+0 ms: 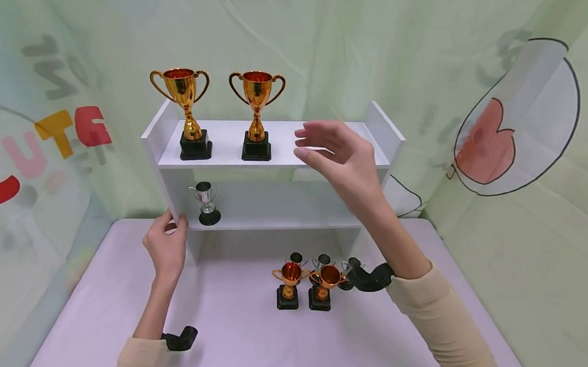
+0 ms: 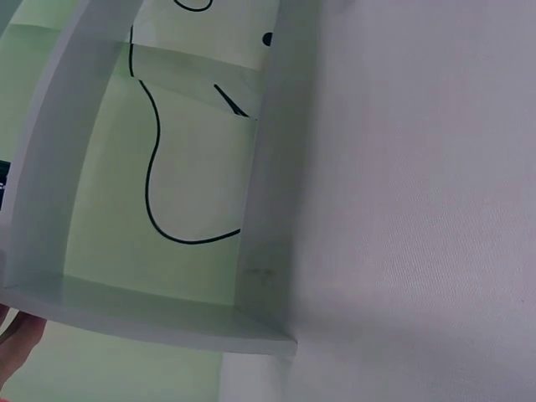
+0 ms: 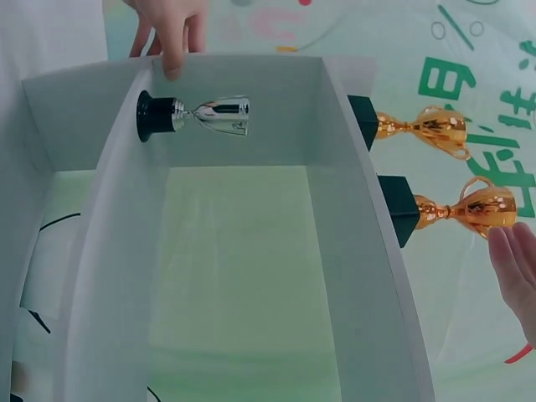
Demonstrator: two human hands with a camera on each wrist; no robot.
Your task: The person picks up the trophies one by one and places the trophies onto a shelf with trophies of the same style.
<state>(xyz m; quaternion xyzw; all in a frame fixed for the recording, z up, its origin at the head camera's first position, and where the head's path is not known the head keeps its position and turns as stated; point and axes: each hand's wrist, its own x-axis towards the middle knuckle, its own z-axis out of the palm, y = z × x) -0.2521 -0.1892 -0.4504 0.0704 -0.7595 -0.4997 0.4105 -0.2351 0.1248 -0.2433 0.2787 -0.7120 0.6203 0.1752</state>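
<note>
A white shelf (image 1: 276, 228) stands upright, and my left hand (image 1: 167, 244) holds the edge of its left side panel at the middle board's height. Close to that hand, a small silver trophy cup (image 1: 206, 203) with a black base is on the middle board. Two gold trophy cups, a left one (image 1: 186, 112) and a right one (image 1: 257, 115), stand on the top board. My right hand (image 1: 346, 166) is raised in front of the top board, right of the second gold cup, its fingers loosely bent around nothing. In the right wrist view its fingertips (image 3: 505, 251) appear beside that cup.
On the white tabletop (image 1: 243, 344), in front of the shelf's lower right, two smaller orange-gold cups (image 1: 287, 285) stand before several silver cups (image 1: 324, 260), partly hidden. Printed curtains (image 1: 530, 247) hang behind and at the sides. Black straps (image 1: 373, 278) circle both wrists.
</note>
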